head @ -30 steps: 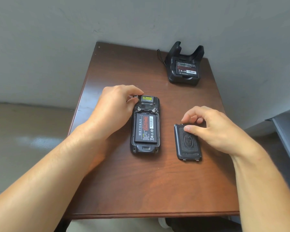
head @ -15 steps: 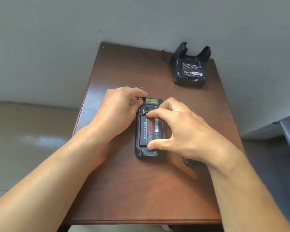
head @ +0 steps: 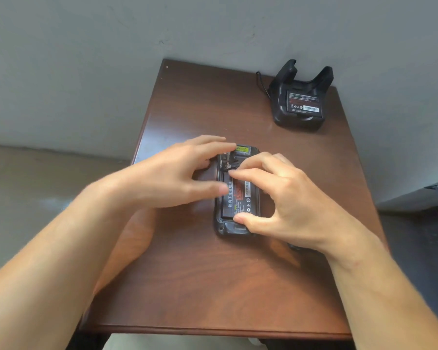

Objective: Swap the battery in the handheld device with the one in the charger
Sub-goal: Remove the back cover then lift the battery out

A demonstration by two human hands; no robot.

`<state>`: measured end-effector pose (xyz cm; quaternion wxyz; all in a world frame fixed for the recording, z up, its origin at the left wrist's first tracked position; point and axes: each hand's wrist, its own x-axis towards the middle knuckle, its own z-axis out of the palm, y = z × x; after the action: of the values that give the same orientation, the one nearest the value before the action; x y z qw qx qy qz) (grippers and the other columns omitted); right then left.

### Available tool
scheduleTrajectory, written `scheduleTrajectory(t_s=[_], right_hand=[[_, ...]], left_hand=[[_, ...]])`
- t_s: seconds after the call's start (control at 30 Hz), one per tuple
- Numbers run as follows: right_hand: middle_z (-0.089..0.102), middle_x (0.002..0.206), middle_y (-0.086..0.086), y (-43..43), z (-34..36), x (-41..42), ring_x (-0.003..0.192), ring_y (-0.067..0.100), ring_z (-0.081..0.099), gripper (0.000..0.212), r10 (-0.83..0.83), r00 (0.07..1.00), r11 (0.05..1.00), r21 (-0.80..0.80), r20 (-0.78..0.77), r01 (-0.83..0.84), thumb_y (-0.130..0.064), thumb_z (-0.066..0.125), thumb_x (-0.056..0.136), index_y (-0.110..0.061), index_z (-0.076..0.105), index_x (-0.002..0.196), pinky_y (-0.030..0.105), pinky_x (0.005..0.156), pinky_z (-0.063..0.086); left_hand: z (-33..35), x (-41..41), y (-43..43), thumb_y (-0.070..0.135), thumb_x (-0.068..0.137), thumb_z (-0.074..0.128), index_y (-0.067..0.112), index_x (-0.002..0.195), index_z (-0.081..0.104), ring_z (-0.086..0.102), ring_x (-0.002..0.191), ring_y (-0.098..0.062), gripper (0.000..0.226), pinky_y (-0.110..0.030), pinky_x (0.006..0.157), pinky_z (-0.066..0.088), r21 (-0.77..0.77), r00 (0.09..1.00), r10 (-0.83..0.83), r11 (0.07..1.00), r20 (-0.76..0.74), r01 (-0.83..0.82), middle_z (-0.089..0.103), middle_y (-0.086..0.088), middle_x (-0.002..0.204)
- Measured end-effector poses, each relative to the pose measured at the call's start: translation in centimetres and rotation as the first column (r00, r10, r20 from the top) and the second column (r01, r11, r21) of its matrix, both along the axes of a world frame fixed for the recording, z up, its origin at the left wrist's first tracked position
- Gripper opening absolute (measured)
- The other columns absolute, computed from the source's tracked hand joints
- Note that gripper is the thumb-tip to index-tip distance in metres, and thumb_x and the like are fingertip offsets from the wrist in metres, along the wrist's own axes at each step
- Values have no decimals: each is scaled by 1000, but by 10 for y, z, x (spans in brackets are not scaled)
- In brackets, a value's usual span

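Note:
A black handheld device (head: 228, 229) lies face down in the middle of the brown table (head: 213, 286), its back cover off. Its battery (head: 238, 195), black with a red label, sits in the open compartment. My right hand (head: 278, 198) pinches the battery lengthwise, forefinger at the top end, thumb at the bottom end. My left hand (head: 172, 178) rests over the device's upper left side, fingers spread, thumb touching the battery's left edge. A black charger (head: 300, 97) stands at the table's far right corner with a second battery (head: 304, 102) in its slot.
The removed back cover (head: 295, 247) lies right of the device, almost wholly hidden under my right wrist. A thin cable (head: 262, 83) runs from the charger's left side. A grey wall stands behind the table; the floor drops away on the left.
My right hand left the back cover and came over the device, closing forefinger and thumb on the battery's ends. My left hand spread flatter, its thumb now at the battery's edge.

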<state>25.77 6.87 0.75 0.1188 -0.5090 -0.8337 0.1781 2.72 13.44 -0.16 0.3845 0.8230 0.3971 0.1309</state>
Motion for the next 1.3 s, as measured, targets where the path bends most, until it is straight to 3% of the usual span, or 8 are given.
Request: scheduleTrajectory(t_s=[0.07,0.13,0.3,0.47,0.6,0.73,1.13,1.3], right_hand=[[57,128,-10,-1,-2,2,111,5,46,67,-1,1000,1000,2,-21,1,-49,75,79,-20,63,137,12,98,36],[58,129,-10,-1,-4,4,112,5,47,65,-2,999,1000,-5,-41,2,-48,79,79,-20,64,136,11,95,37],[58,133,-8,-5,-2,22,118,11,53,63,-12,999,1000,5,-39,12,-44,84,78,-18,67,134,20,106,42],[58,132,-5,-8,-9,26,122,17,59,57,-7,997,1000,22,-79,9,-42,80,81,-15,69,130,37,106,50],[66,126,0,-10,-13,28,112,22,65,53,11,996,991,131,-87,0,-42,79,82,-13,71,125,41,96,54],[70,125,2,-11,-18,30,113,24,69,48,16,992,983,185,-125,8,-39,82,82,-11,73,120,44,92,57],[75,125,4,-14,-28,32,114,18,72,51,10,976,957,285,-216,53,-34,86,80,-7,74,121,36,93,60],[76,121,3,-14,-30,34,109,14,74,51,3,971,948,311,-238,74,-36,83,82,-5,74,122,32,89,61]], left_hand=[[5,-8,-8,73,69,69,36,157,22,14,148,6,106,-7,114,13,-49,989,-82,996,-121,77,12,14,166],[4,-6,-15,72,64,72,35,158,12,3,149,6,118,5,103,1,-19,978,-82,997,-191,80,-2,16,167],[0,4,-20,69,65,75,30,159,12,7,148,-2,120,12,89,-6,106,972,-36,992,-233,62,-1,9,168],[3,2,-22,65,68,75,25,158,22,18,149,-4,112,8,95,-1,147,973,-33,987,-229,68,4,10,168],[3,1,-21,68,68,70,26,155,29,22,150,-6,105,-8,109,12,175,975,-30,982,-218,69,10,9,168],[1,0,-20,83,63,60,27,155,30,24,150,-9,112,-18,114,19,175,976,-35,982,-213,73,14,8,167],[-5,-4,-21,75,68,57,34,158,15,29,149,-14,107,-32,118,30,234,981,-44,968,-190,89,20,2,166],[-7,-6,-20,79,68,57,32,152,38,36,146,-17,98,-21,114,26,260,982,-34,962,-186,82,26,-1,165]])
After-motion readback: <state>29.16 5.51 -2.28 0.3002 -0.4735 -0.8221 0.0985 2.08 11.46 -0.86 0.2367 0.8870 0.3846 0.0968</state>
